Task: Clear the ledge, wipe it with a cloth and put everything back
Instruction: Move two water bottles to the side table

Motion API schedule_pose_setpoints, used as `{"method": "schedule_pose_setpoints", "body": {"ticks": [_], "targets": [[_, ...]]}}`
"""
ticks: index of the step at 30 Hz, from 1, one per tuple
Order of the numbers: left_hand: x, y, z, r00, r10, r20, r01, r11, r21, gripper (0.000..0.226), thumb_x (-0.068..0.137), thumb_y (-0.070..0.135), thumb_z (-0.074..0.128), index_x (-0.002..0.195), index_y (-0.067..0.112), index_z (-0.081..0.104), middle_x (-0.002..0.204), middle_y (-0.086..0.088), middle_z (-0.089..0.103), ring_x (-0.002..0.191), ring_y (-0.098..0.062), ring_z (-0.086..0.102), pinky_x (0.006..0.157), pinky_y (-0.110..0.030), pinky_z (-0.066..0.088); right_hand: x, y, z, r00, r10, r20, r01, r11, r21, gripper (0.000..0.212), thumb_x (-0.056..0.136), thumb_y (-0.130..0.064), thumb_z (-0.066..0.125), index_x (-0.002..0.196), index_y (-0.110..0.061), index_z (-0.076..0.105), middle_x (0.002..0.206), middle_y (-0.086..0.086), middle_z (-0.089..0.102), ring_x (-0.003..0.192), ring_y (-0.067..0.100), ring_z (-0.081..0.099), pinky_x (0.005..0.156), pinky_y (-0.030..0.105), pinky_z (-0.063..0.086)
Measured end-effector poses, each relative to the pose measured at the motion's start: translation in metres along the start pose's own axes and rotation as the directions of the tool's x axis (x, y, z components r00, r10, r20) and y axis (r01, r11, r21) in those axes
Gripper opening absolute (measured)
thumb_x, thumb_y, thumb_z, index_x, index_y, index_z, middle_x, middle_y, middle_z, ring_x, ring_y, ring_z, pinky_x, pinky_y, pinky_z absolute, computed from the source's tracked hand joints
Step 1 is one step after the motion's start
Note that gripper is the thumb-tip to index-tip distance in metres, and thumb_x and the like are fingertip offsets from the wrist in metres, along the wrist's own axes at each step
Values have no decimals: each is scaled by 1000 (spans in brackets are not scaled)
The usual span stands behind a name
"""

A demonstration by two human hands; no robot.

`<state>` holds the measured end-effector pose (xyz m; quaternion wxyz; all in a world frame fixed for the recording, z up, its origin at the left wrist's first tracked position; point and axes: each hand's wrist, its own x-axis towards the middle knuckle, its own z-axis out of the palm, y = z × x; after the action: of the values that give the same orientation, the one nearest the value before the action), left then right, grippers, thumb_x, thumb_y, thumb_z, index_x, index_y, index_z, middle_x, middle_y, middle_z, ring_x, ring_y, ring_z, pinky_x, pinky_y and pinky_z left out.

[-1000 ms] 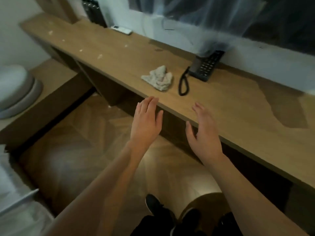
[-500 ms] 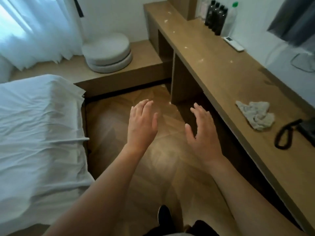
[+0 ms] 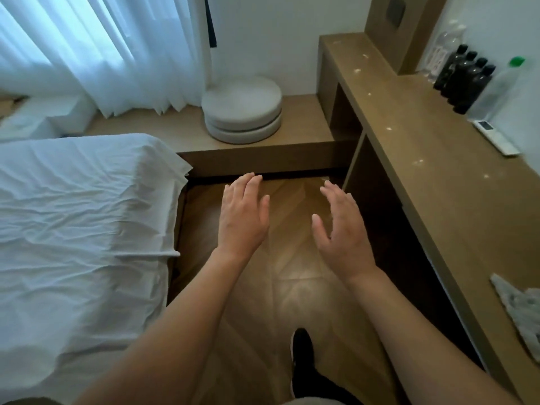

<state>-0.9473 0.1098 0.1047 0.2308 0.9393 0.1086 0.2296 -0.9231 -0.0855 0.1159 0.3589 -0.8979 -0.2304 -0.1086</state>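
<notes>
Both hands hang in the air above the wooden floor (image 3: 280,276), between the bed (image 3: 81,229) and the desk (image 3: 432,176). The left hand (image 3: 242,217) is flat with straight fingers and holds nothing; the right hand (image 3: 339,229) is also empty, fingers relaxed and slightly spread. Neither touches anything. The cloth (image 3: 520,311) lies crumpled on the desk near its front edge, at the near end, partly cut off by the frame. Toward the far end, along the back edge by the wall, stand a row of dark bottles (image 3: 464,80) and a clear bottle with a green cap (image 3: 496,89), with a white remote (image 3: 495,137) lying just nearer. Pale specks dot the desk top.
</notes>
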Motion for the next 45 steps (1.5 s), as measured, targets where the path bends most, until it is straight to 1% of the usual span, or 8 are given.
{"method": "schedule_pose_setpoints", "body": {"ticks": [4,10,20,30,34,40,43,45], "targets": [[67,-7,8,999,7,-39,-5,999,33,42,101,24,54,140,9,52,145,-10,52,139,-27,43,121,-52,28,72,12,10,998,-66,-1,66,998,20,50,97,-19,58,144,-15,43,151,3,43,144,15,34,121,44,27],[145,-32,13,996,-27,-83,32,998,52,42,101,22,53,140,8,52,144,-12,52,138,-27,45,120,-54,30,169,19,41,996,-83,35,81,996,46,50,97,-22,56,145,-14,43,152,3,42,145,15,32,122,36,20],[298,-144,50,992,-82,-94,86,996,39,41,101,21,54,140,7,53,142,-12,54,136,-29,47,118,-53,32,331,16,146,989,-118,91,113,992,58,50,97,-19,58,145,-12,44,154,4,41,146,14,30,122,39,22],[499,-247,50,992,-58,-113,58,998,-5,38,101,19,53,138,8,52,140,-10,54,134,-29,47,119,-54,29,514,-16,230,995,-74,63,75,997,-7,55,97,-21,59,148,-14,40,152,2,43,140,0,24,120,28,17],[551,-274,67,996,-55,-76,53,998,-26,39,101,19,53,139,7,52,141,-11,53,135,-30,47,120,-54,28,571,-6,258,995,-65,78,66,998,-22,54,98,-23,57,148,-14,39,152,2,43,142,4,29,121,26,16],[641,-319,108,996,-80,-42,80,997,-18,42,102,22,51,141,7,50,142,-11,53,136,-28,45,122,-47,25,669,17,312,989,-41,143,41,999,7,55,99,-26,57,149,-18,36,154,-2,39,136,-6,17,117,20,10],[697,-345,124,994,-97,-58,97,995,2,42,101,20,54,141,7,50,141,-12,55,135,-29,47,121,-52,29,733,29,338,985,-41,168,35,999,42,54,99,-25,56,149,-17,37,153,-1,40,140,-1,23,116,19,11],[738,-360,129,992,-107,-64,109,994,22,42,101,20,53,141,7,50,140,-12,55,134,-30,48,118,-54,32,777,31,352,983,-46,178,36,998,58,53,99,-23,56,148,-15,39,151,2,42,142,9,30,119,26,19]]}}
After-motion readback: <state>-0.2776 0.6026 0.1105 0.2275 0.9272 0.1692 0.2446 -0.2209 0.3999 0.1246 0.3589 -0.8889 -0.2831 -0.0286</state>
